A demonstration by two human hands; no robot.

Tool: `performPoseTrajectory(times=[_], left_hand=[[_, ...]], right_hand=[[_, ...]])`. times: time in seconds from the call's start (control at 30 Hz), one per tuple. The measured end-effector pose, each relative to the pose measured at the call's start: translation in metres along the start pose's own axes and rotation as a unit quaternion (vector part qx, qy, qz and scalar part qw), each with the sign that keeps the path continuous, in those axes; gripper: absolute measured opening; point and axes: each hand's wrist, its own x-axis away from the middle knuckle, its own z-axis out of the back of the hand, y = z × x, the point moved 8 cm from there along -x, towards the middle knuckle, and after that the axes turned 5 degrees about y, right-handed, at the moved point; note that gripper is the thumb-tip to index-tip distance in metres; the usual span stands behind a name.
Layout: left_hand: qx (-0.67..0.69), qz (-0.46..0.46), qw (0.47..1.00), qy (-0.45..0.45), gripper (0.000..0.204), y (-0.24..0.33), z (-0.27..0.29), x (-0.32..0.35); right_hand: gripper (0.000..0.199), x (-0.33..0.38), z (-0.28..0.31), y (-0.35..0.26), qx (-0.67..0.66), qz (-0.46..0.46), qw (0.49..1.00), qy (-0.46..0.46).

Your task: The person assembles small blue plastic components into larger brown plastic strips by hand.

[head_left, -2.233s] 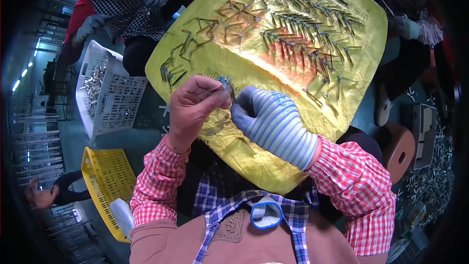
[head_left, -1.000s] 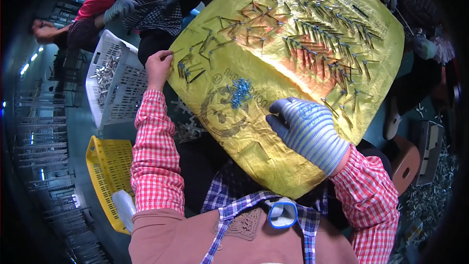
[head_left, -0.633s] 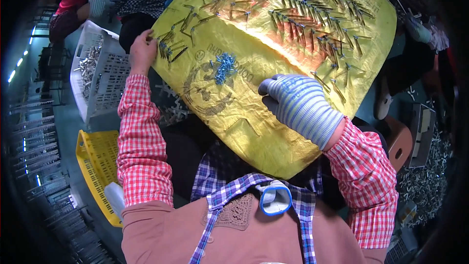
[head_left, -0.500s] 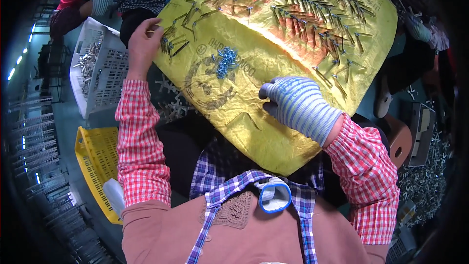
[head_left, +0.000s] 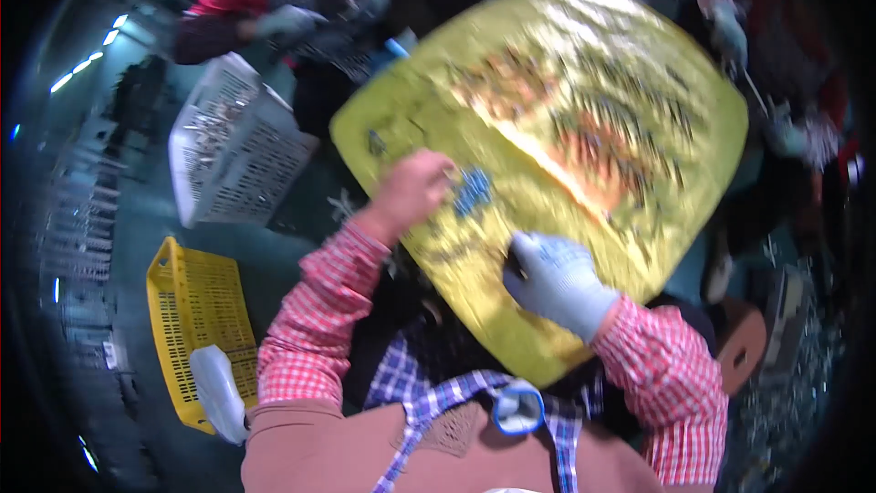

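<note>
Left hand [head_left: 409, 194], bare, is now pulling back from the yellow tray [head_left: 547, 46] edge toward the small blue pile [head_left: 473, 190]; we're seeing fingers curled, grasp unclear through blur. Right hand [head_left: 557, 281], gloved, is staying pressed flat on the tray's near side, holding nothing visible.

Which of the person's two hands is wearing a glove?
The right hand, in a pale blue glove, resting on the yellow sheet. The left hand is bare, beside a small blue cluster.
</note>
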Motion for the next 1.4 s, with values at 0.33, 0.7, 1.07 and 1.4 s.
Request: performPoseTrajectory(times=[0.33, 0.7, 1.07, 1.4], left_hand=[[-0.117, -0.038, 0.991, -0.047, 0.013, 0.01, -0.021, 0.001], [0.116, 0.017, 0.992, -0.043, 0.013, 0.01, -0.016, 0.007], [0.503, 0.182, 0.84, -0.095, 0.016, 0.077, -0.017, 0.006], [0.509, 0.162, 0.844, -0.051, 0.015, 0.079, -0.032, 0.006]], right_hand=[[0.024, 0.003, 0.005, 0.036, -0.396, -0.181, 0.899, -0.049], [0.025, 0.005, 0.035, 0.04, -0.499, -0.227, 0.836, -0.01], [0.028, -0.008, 0.028, 0.049, -0.523, -0.252, 0.814, 0.014], [0.027, -0.011, 0.02, 0.039, -0.512, -0.196, 0.834, 0.058]])
